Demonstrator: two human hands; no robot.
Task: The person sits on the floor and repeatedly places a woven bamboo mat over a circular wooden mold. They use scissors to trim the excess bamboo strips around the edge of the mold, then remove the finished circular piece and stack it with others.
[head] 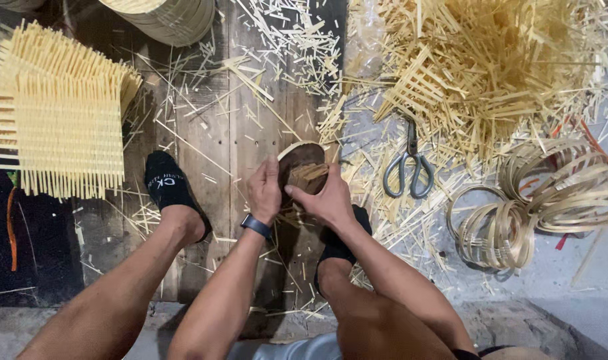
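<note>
Dark wooden floor planks [204,133] littered with pale bamboo slivers lie under my left hand [264,191] and right hand [325,198], both clamped on a round brown bamboo-rimmed form [302,167] between them, grey metal scissors [408,170] just right.

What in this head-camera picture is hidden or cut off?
- Round hoop frame: its lower part is covered by the left hand and right hand.
- Stack of hoops: cut by the top edge.
- Woven mat: cut by the left edge.
- Right foot: mostly behind the forearm.
</note>
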